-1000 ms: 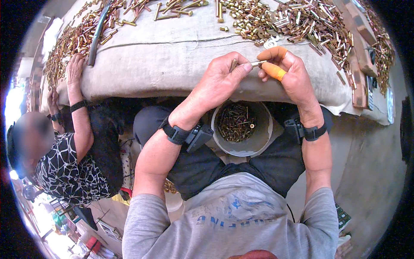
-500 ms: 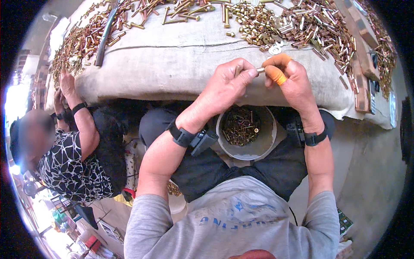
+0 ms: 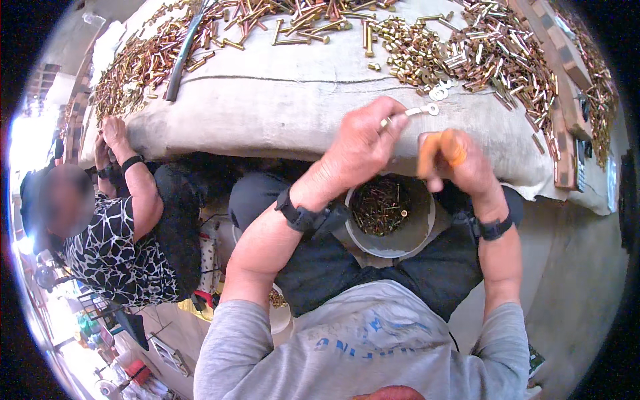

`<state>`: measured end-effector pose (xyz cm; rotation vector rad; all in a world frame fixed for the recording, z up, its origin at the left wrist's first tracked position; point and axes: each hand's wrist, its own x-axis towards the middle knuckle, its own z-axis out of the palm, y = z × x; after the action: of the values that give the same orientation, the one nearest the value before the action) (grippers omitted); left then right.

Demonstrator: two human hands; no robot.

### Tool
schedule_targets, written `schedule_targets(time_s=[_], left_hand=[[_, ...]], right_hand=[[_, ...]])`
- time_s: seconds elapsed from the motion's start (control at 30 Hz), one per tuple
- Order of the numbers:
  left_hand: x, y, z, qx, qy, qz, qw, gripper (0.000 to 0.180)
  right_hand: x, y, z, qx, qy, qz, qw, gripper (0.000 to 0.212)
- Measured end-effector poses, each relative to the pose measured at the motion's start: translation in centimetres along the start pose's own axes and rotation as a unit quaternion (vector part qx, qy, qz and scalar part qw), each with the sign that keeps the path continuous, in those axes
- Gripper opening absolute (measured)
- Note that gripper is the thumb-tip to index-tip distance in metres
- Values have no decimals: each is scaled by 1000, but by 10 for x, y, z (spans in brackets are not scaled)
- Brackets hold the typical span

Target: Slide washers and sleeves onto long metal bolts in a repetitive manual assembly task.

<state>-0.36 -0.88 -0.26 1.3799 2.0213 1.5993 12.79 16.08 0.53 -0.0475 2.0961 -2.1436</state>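
Both hands rose toward frame centre | left hand (image 3: 363, 143) grip pinches small metal part with ring (image 3: 421, 111) | right hand (image 3: 457, 163) grip clenched round orange tool (image 3: 440, 148) | bucket (image 3: 419, 235) in lap, below hands

A small brass bolt (image 3: 385, 123) with a pale metal washer piece (image 3: 424, 111) sticks out rightward from the left hand (image 3: 363, 143) fingertips; an orange-handled tool (image 3: 440, 150), blurred, sits in the right hand (image 3: 463, 167).

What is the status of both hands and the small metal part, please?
Left hand pinches small metal part with washer. Right hand grips orange-handled tool, blurred. White bucket below; nothing between.
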Motion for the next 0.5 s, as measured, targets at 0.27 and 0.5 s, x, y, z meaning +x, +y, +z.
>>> schedule_targets(time_s=[0.27,0.5], left_hand=[[-1,-15,6,213,58,108,969,28],[7,-29,7,161,120,95,975,15]], right_hand=[[25,8,35,192,212,-2,958,70],[10,-9,32,184,239,-47,952,68]])
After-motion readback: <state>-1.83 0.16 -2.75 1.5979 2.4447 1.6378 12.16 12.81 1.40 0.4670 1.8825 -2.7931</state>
